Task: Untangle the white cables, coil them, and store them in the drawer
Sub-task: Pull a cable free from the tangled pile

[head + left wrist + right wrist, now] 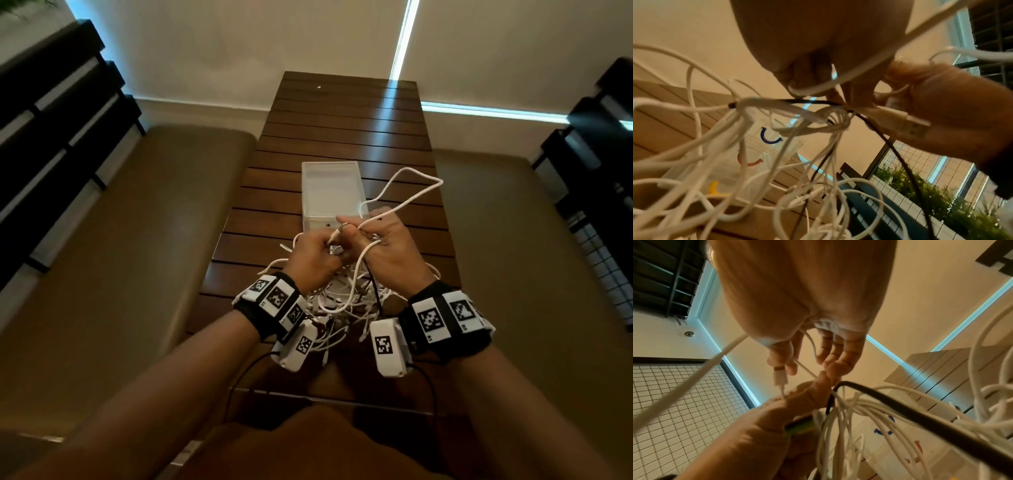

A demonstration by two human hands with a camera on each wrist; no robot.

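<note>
White cables [337, 305] lie heaped at the head view's centre on the slatted table [342, 137], below the drawer unit [330, 192], while the left hand [317, 262] pinches a plug end and the right hand [383, 246], fingers curled, holds a strand looping up right. Left wrist view: a knot [818, 120] mid-frame, a black cable [890, 146] crossing it. Right wrist view: the right hand's fingers [838, 353] hang loosely around a strand, so untangling is still underway, and next the plug likely needs threading back through the knot.

Both hands [349, 255] raised together, fingers curled, pinching.
</note>
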